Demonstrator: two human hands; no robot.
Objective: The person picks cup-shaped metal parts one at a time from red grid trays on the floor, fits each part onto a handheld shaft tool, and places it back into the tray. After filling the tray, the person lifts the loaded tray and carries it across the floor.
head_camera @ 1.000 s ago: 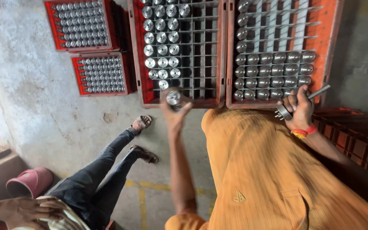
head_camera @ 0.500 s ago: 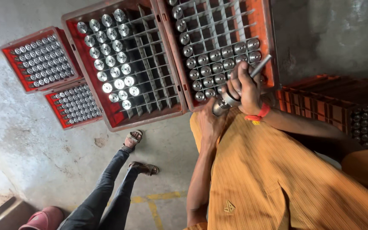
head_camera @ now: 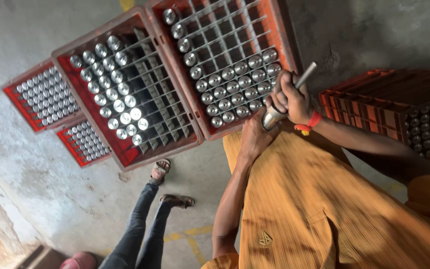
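Your left hand [head_camera: 256, 139] has dropped under the rod [head_camera: 282, 107]; your right hand [head_camera: 289, 94] is gripping it over the crate [head_camera: 235, 65].

Stained grey concrete floor [head_camera: 51, 184], patchy sunlight.

Red plastic crates [head_camera: 125, 94] of silvery cylinders stand side by side; no labels.

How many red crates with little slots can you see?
5, maybe more hidden. Two big red slotted crates: one centre, one by the right hand holding a metal rod. Two smaller crates at left. One dark crate at far right.
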